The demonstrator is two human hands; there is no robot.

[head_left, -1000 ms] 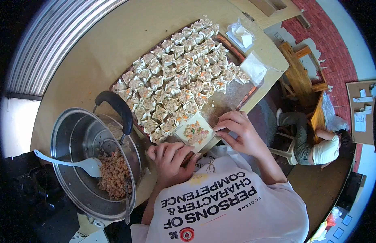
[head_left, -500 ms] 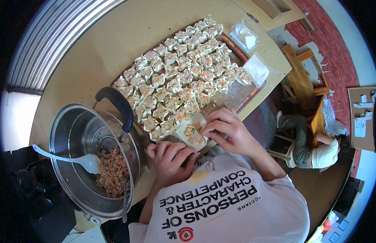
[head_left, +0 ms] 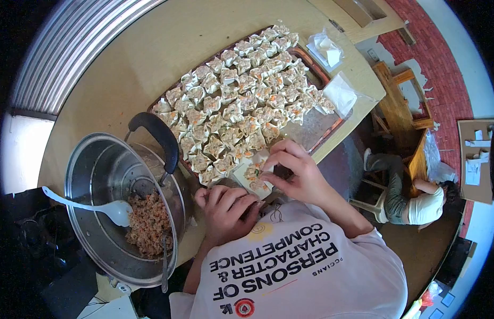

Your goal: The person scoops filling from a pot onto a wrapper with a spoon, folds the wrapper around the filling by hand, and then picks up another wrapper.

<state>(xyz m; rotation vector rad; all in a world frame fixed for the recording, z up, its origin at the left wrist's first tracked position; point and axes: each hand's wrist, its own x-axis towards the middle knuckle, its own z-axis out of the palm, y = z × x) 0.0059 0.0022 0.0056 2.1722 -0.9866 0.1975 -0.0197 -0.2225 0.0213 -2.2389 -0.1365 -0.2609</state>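
Observation:
A square pale wrapper (head_left: pixel 262 186) with orange-flecked filling (head_left: pixel 254 174) lies between my hands, at the near edge of the tray. My right hand (head_left: pixel 293 173) is over its right side, thumb and forefinger pinched at the filling; what they hold is too small to make out. My left hand (head_left: pixel 228 211) rests at the wrapper's lower left with its fingers curled; anything under them is hidden. Beyond my hands, rows of open-topped filled dumplings (head_left: pixel 233 112) cover most of the tray (head_left: pixel 305 135).
On the left a large metal pot (head_left: pixel 93 183) holds meat filling (head_left: pixel 149 226), a white ladle (head_left: pixel 116 212) and a metal spoon (head_left: pixel 164 266). Plastic bags (head_left: pixel 340 94) and papers (head_left: pixel 325 50) lie at the table's far right. Another person (head_left: pixel 425 204) sits beyond, right.
My right hand has shifted slightly, its thumb and forefinger still at the filling. My left hand has barely moved. The view has shifted a little.

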